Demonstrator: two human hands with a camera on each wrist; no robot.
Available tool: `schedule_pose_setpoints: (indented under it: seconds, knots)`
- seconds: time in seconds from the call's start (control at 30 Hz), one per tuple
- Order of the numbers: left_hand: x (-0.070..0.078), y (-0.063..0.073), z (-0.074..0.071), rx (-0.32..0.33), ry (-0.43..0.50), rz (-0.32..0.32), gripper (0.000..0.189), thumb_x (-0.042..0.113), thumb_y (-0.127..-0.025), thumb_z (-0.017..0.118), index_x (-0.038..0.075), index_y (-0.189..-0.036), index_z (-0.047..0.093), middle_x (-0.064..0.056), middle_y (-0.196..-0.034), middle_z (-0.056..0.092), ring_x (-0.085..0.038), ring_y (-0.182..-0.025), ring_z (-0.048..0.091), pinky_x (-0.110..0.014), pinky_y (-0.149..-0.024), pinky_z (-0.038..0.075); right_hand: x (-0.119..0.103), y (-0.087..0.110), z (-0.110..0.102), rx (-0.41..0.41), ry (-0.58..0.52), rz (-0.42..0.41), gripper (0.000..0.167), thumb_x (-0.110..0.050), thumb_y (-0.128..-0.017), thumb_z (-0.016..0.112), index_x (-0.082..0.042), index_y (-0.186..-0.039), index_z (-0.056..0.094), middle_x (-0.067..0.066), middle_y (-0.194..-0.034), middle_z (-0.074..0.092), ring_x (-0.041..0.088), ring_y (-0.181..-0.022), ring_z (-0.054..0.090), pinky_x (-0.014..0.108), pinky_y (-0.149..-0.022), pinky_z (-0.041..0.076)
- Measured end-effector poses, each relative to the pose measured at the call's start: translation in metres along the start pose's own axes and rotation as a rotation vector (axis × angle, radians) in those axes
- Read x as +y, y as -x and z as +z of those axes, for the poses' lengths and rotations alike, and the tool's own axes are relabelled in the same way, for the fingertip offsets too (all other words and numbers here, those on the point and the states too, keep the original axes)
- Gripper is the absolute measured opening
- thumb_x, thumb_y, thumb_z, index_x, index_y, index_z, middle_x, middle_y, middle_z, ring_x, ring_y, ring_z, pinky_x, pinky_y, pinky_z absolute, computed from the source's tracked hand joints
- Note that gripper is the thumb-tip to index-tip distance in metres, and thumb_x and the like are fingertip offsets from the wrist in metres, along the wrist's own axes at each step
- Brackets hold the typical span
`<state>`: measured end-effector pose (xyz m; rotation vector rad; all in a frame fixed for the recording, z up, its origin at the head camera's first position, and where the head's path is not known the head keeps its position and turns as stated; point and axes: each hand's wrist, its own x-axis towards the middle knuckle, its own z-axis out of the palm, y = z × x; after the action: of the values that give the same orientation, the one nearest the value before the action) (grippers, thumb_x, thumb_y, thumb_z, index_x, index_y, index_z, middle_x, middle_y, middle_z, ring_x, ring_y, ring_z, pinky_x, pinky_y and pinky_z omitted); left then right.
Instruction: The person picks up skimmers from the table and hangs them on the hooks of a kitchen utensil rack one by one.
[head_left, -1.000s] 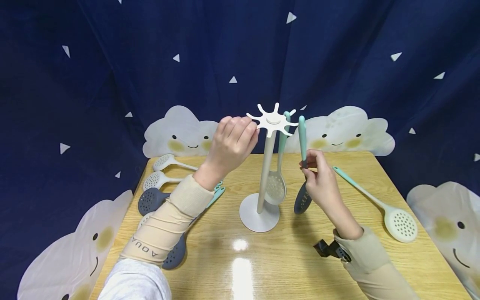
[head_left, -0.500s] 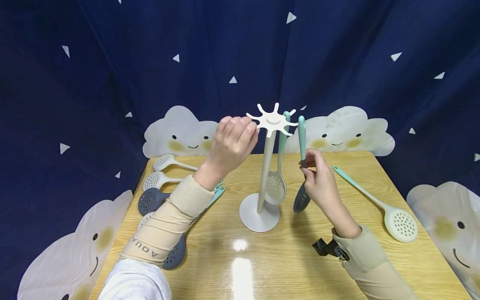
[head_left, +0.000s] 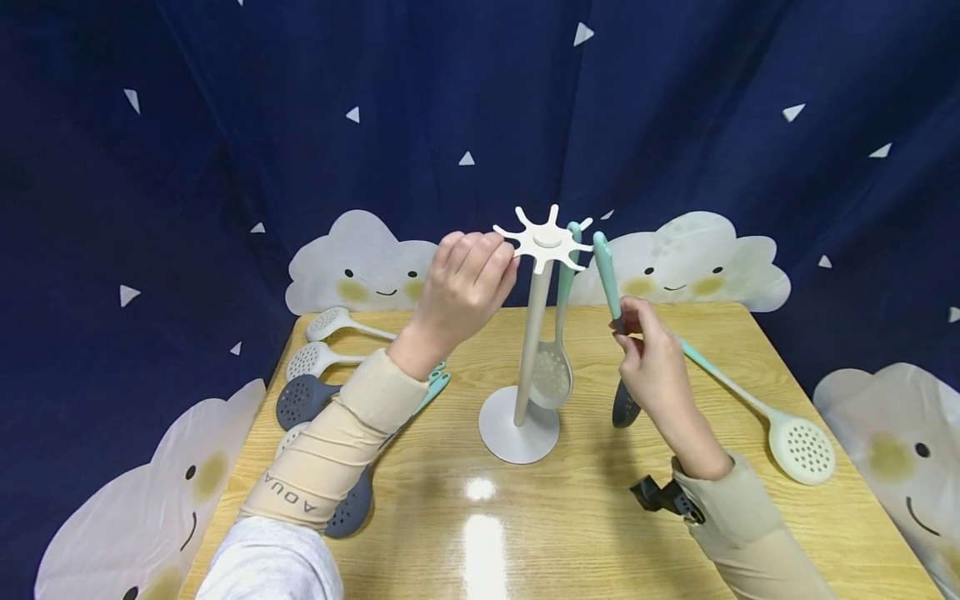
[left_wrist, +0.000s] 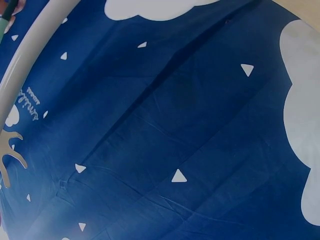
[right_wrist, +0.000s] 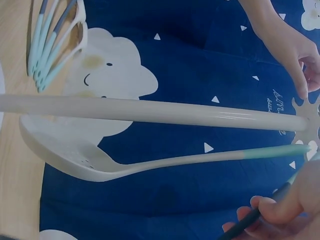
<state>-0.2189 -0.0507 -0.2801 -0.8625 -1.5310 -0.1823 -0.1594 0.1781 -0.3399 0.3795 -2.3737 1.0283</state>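
A white utensil stand with a star of hooks on top stands mid-table. My left hand pinches one of its left hooks; the right wrist view shows the thumb and fingers of my left hand at that hook. My right hand pinches a dark slotted spoon low on its mint handle. That spoon leans left, its handle tip right beside a right-hand hook and its dark head hanging above the table. A pale slotted ladle with a mint handle hangs on the stand's back right.
On the right of the wooden table lies a pale skimmer. Several more utensils lie at left, partly under my left arm, including a grey skimmer and a dark ladle. A blue curtain hangs behind.
My right hand has shifted slightly right, and the dark slotted spoon now tilts, its handle tip to the left and its head to the right. The left hand stays put.
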Motion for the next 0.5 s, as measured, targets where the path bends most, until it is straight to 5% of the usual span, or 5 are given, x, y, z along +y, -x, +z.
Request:
schedule_pose_setpoints:
  seconds: [0.5]
  knots:
    - [0.000, -0.001, 0.000, 0.000, 0.000, 0.005, 0.011, 0.006, -0.080, 0.063, 0.001, -0.089, 0.059, -0.010, -0.087, 0.058, -0.025, -0.079, 0.053, -0.036, -0.074, 0.043, -0.004, 0.002, 0.014, -0.052, -0.055, 0.017, 0.039, 0.020, -0.081, 0.051, 0.003, -0.115, 0.046, 0.019, -0.094, 0.057, 0.031, -0.086, 0.061, 0.041, -0.067, 0.054]
